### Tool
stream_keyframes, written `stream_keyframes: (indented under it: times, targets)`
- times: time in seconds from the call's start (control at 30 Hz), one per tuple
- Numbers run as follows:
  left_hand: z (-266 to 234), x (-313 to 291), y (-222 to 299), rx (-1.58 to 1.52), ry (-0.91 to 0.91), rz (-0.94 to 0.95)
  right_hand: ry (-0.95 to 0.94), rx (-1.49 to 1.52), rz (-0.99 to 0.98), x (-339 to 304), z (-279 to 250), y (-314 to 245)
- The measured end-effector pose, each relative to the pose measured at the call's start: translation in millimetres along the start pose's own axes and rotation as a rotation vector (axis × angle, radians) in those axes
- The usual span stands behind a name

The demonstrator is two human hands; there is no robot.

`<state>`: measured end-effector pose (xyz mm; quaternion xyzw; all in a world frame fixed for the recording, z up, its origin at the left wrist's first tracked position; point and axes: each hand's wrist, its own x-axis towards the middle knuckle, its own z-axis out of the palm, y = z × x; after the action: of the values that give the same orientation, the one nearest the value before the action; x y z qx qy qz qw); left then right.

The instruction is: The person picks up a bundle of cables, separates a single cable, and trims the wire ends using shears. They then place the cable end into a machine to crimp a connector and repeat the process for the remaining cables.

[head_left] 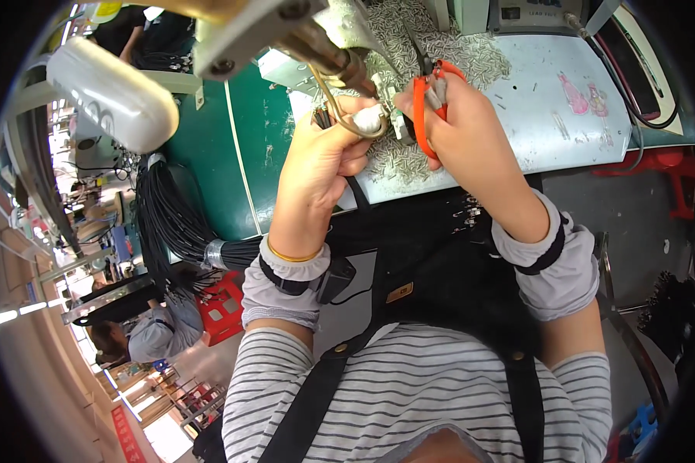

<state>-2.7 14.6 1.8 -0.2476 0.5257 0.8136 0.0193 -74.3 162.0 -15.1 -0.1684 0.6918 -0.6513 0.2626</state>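
Observation:
My left hand [320, 158] is closed at the press machine's head, its fingers wrapped round thin black cables [322, 117] whose dark ends show above the fist. A white wrap [369, 118] covers one of its fingertips, partly behind a curved brass-coloured rod [333, 96]. Orange-handled scissors [419, 116] hang in my right hand [463, 116], with the dark blades pointing away from me. The right fingertips reach the small metal tooling [398, 123] below the press ram [355, 73]. What they pinch there is too small to make out.
Countless small silver metal pieces [479, 62] cover the pale tabletop around the machine. A thick bundle of black cables [166, 208] hangs at the left beside the green table [243, 147]. A white oblong lamp [116, 96] juts in at upper left. Another person [158, 332] sits far left.

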Motion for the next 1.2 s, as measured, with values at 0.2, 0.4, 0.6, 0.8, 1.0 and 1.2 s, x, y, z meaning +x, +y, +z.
stream_keyframes:
  times: [0.2,0.4,0.6,0.8,1.0,1.2]
  targets:
    - [-1,-1,3,0.061,-0.003,0.018,0.010,0.015,-0.091,4,2,13]
    - [0,-1,2,0.061,0.034,0.036,0.030,-0.029,-0.172,5,2,17]
    - [9,-8,2,0.133,0.067,0.061,0.025,0.040,-0.123,-2,2,14]
    - [11,-41,-7,0.066,-0.017,0.043,0.006,0.185,-0.040,-35,-15,1]
    - [31,-69,-27,0.428,-0.036,0.037,0.200,-0.429,-0.667,-58,-5,1]
    - [24,-68,-49,0.390,-0.096,0.303,-0.132,0.170,0.116,-64,-11,-10]
